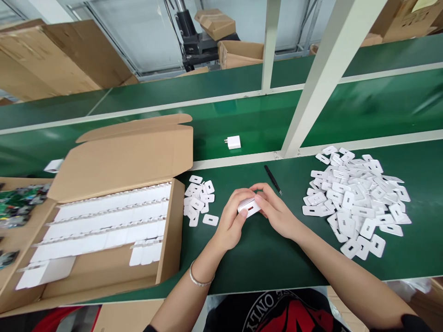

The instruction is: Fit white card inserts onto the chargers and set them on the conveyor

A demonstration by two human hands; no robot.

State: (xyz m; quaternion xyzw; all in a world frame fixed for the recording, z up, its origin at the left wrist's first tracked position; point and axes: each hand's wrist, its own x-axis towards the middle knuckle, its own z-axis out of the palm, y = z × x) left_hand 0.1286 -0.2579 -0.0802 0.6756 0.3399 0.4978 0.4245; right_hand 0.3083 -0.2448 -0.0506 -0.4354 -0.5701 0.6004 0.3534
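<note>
Both hands meet over the green table just in front of me. My left hand and my right hand are closed together around a small white charger whose orange port faces me. A small heap of white plastic tabs lies just left of my left hand. A much larger heap of the same white tabs spreads out to the right of my right hand. Black tweezers lie on the table just beyond my fingers.
An open cardboard box at the left holds rows of white chargers. Another white charger sits alone on the green conveyor belt behind. A white frame post rises at the right. Cardboard boxes stand at the back.
</note>
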